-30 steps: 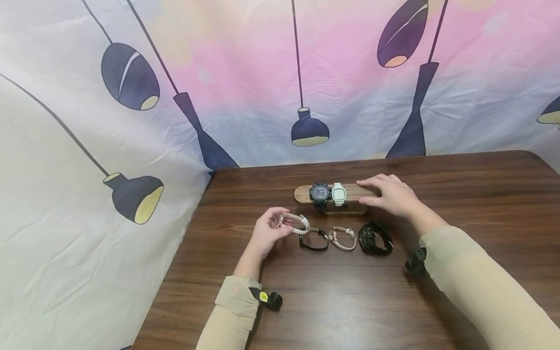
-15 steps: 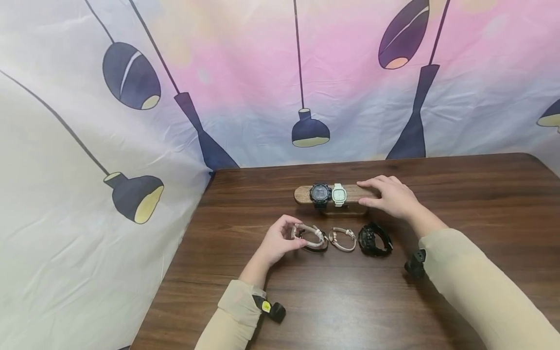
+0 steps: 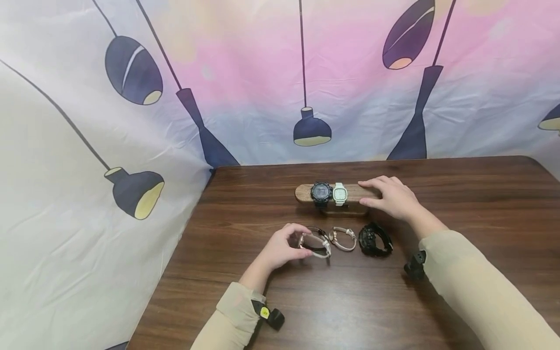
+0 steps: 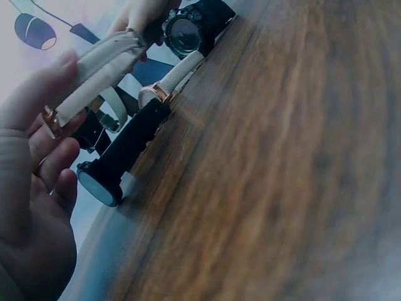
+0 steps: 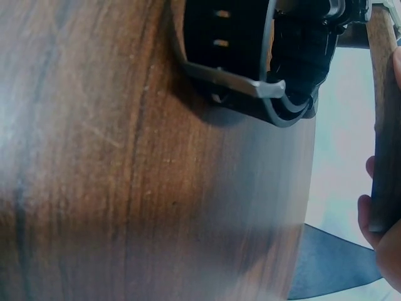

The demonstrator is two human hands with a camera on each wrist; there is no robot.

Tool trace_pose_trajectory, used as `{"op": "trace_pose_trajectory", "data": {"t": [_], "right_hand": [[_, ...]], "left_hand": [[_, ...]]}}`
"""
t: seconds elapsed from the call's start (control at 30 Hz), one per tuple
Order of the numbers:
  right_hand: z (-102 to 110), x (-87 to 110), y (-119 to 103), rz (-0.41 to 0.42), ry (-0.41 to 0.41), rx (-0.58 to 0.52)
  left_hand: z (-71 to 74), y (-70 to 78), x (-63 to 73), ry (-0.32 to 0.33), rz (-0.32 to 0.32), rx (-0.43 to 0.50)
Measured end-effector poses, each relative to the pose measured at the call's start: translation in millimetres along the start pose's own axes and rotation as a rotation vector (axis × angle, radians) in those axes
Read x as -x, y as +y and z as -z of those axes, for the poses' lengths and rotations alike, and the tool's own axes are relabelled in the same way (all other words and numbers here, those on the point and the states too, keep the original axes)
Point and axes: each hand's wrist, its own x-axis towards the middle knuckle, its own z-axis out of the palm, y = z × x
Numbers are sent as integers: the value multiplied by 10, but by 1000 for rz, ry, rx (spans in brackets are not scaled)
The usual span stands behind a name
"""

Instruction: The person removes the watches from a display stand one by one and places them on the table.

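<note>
My left hand (image 3: 282, 249) pinches a white-strapped watch (image 4: 97, 81) between thumb and fingers, and its buckled loop hangs out to the right. In the head view this loop overlaps a slim black-strapped watch (image 4: 128, 147) lying on the table. At the back, my right hand (image 3: 391, 197) grips the right end of a wooden watch stand (image 3: 303, 194). A chunky black digital watch (image 3: 321, 193) and a pale mint square watch (image 3: 340, 194) are strapped round the stand's bar, left of that hand.
On the brown wooden table (image 3: 350, 301), a light-strapped watch with a rose-gold case (image 3: 343, 239) lies right of the left hand. A bulky black watch (image 3: 373, 239) sits farther right, in front of the stand. A lamp-patterned cloth (image 3: 262, 73) hangs behind the table.
My left hand has carried the white-strapped watch rightward and toward the front, from left of the slim black watch to over it. My right hand has stayed on the stand.
</note>
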Motion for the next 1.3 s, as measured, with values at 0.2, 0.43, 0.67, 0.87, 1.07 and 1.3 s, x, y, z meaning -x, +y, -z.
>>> {"op": "trace_pose_trajectory", "data": {"t": [0.2, 0.43, 0.67, 0.87, 1.07, 1.3], "right_hand": [[-11, -2, 3, -1, 6, 6], [-7, 6, 4, 6, -3, 10], [10, 11, 1, 14, -4, 4], [-5, 7, 14, 17, 1, 5], [3, -6, 11, 26, 6, 12], [-3, -4, 30, 20, -5, 12]], "left_hand": [[-6, -10, 31, -30, -32, -45], [-25, -8, 86, -58, -24, 15], [-48, 8, 124, -96, -44, 56], [-38, -30, 115, -126, -125, -37], [-22, -50, 106, -149, -129, -112], [-20, -88, 101, -170, -171, -199]]}}
